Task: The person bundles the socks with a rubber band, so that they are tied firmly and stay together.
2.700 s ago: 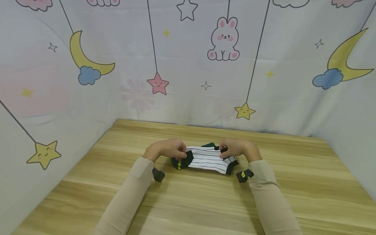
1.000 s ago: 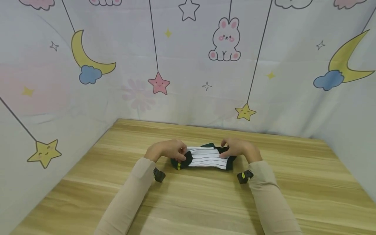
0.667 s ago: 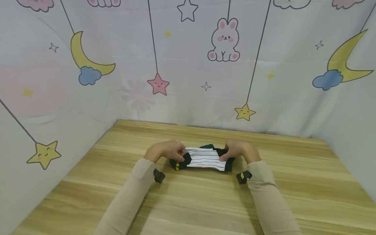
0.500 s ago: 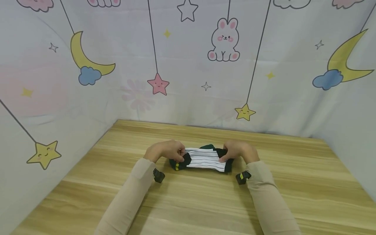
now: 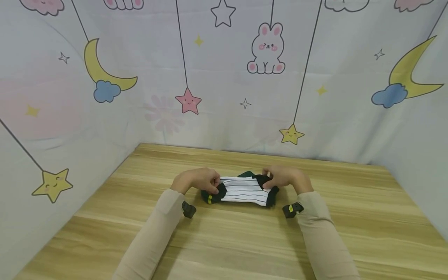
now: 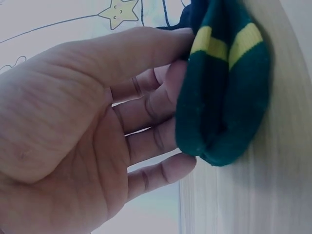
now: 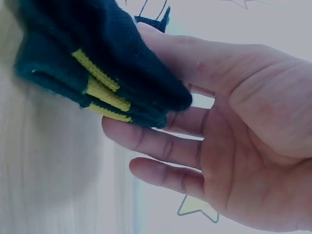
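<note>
A white sock (image 5: 241, 190) with thin black stripes and black end patches lies flat on the table, over dark green sock fabric that shows behind it. My left hand (image 5: 201, 179) pinches the left end, its thumb on the black patch. In the left wrist view, the folded green sock (image 6: 222, 102) with a yellow band sits between thumb and fingers. At the other end, my right hand (image 5: 285, 177) holds the dark corner, thumb on top. The right wrist view shows layered dark green fabric (image 7: 107, 63) with yellow strips between thumb and fingers; the fingertips are partly hidden.
The wooden table (image 5: 224, 241) carries the socks near its middle. A white cloth backdrop (image 5: 224, 120) with printed moons, stars and a rabbit rises behind the table and along both sides. Small black cameras (image 5: 189, 210) sit on both wrists.
Earlier, a striped flap with a black edge stuck out at the right end; it has since been tucked in. The right thumb has just shifted up and right. The left hand has barely moved.
</note>
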{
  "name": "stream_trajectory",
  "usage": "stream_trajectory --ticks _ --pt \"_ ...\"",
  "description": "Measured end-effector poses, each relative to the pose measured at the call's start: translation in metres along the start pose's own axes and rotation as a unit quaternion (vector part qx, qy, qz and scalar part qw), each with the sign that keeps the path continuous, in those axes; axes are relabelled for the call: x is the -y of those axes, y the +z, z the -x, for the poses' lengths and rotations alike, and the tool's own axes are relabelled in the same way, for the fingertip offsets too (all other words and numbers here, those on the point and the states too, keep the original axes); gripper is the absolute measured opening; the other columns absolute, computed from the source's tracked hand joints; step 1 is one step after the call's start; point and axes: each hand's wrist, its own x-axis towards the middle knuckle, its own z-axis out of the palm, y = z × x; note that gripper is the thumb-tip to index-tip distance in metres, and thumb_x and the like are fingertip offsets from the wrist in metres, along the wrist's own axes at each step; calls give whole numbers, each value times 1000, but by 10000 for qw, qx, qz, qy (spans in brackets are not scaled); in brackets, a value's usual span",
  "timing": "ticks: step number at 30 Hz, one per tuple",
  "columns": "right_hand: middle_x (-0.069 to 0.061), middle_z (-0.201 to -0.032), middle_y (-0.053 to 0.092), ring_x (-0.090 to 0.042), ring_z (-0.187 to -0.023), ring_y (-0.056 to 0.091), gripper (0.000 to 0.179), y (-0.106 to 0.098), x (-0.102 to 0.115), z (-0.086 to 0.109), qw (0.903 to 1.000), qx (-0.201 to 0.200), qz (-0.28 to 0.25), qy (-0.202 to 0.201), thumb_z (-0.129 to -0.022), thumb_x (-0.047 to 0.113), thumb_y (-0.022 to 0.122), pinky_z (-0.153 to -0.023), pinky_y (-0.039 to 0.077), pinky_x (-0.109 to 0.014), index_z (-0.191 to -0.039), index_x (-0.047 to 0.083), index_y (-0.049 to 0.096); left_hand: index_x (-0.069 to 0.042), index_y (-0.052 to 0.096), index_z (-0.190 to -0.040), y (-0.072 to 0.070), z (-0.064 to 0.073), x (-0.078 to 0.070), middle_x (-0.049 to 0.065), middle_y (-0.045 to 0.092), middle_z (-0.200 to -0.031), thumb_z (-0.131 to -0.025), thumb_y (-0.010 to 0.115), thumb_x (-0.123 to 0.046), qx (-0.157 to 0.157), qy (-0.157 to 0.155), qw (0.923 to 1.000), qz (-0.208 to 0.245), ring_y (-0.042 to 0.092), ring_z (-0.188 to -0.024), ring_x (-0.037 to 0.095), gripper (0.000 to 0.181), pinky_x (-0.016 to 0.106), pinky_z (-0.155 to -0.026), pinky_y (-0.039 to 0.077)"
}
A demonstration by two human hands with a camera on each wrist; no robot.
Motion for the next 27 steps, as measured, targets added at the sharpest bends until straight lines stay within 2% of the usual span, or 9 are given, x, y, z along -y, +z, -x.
stream_trajectory --ticks 5,11,15,18,23,27 --pt "-20 -116 62 -26 -95 61 33 -5 4 3 9998 -179 -62 -74 -93 23 72 -80 51 -42 -119 6 59 -11 55 -82 -2 2 -1 -4 51 -71 -90 74 -14 -23 25 10000 37 46 -65 8 21 22 -63 39" --pt "-13 -109 65 -22 -88 59 25 -9 11 6 9987 -378 -135 -327 -95 20 70 -74 49 -38 -115 9 60 -10 59 -89 -4 2 -2 -2 58 -76 -91 75 -17 -226 34 9997 73 51 -69 10 18 24 -65 43" --pt "-8 -102 66 -20 -86 57 22 -13 17 9 9965 -594 -49 -582 -94 19 71 -75 48 -38 -111 10 61 -9 61 -101 -5 2 -4 -1 60 -81 -92 74 -22 -478 59 9988 45 53 -73 11 21 26 -69 46" --pt "-7 -104 66 -21 -91 59 21 -14 21 9 9947 -756 43 -696 -93 20 73 -79 48 -40 -109 13 61 -7 60 -114 -5 0 -7 0 59 -84 -93 74 -27 -730 149 9972 31 54 -75 12 32 28 -72 46" --pt "-9 -113 66 -25 -103 61 20 -14 27 10 9931 -882 161 -752 -93 22 74 -86 49 -44 -108 16 62 -4 56 -127 -3 -4 -10 10 62 -106 -93 73 -32 -1120 345 9929 177 58 -94 21 48 34 -84 49" --pt "-7 -110 67 -21 -99 61 19 -14 33 10 9917 -943 194 -852 -92 21 74 -85 49 -43 -106 15 63 -3 56 -130 -3 -7 -11 16 59 -127 -93 73 -33 -1246 423 9911 216 57 -113 31 50 41 -96 48"
